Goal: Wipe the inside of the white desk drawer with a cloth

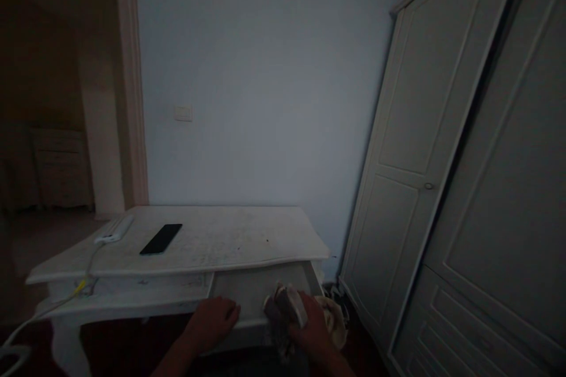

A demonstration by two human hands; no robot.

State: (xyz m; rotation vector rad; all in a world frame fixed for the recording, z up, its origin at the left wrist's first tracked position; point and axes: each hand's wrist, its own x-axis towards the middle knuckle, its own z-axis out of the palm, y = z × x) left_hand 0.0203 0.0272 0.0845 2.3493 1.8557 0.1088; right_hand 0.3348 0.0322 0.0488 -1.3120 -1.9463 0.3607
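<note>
A pulled-out drawer (247, 290) of the white desk (230, 241) lies in front of me at the bottom middle of the head view. My left hand (216, 321) grips the drawer's front edge near its left corner, fingers curled over it. At the drawer's right side, my right hand (313, 327) is closed around a crumpled grey and whitish cloth (279, 313). Part of the cloth hangs down over the drawer front. The room is dim, and the fingertips under the cloth are hidden.
On the desk top lie a dark smartphone (161, 240) and a white power strip (115, 228) with its cord running off left. A beige fabric bag (333, 321) sits on the floor beside the desk. A tall white wardrobe (407, 147) stands at right; a doorway is at left.
</note>
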